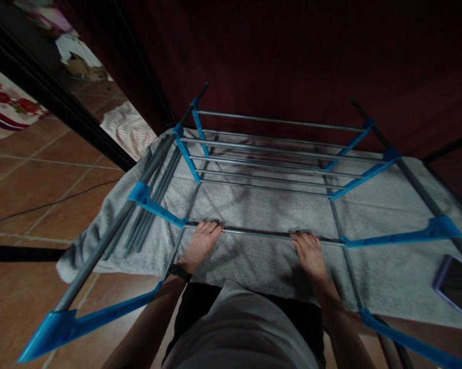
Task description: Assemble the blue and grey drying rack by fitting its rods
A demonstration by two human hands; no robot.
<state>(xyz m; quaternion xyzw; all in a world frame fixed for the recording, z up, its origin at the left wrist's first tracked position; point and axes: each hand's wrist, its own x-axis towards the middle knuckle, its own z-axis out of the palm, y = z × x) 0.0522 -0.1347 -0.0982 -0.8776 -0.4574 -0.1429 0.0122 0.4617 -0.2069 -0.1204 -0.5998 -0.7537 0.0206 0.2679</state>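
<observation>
Both my hands grip the nearest grey metal rod point(259, 234) of a rack frame with blue plastic connectors point(154, 205). My left hand point(201, 241) has its fingers point(211, 225) curled over the rod near the left joint; my right hand point(311, 253) curls over it towards the right one. More parallel rods point(269, 164) run across behind, and a bundle of loose grey rods point(150, 205) lies to the left. A dark phone in a purple case point(456, 284) rests at the right. Everything sits on a grey towel point(254, 205) spread over a brown tiled floor point(27, 179), with a dark red curtain point(292, 56) behind.
</observation>
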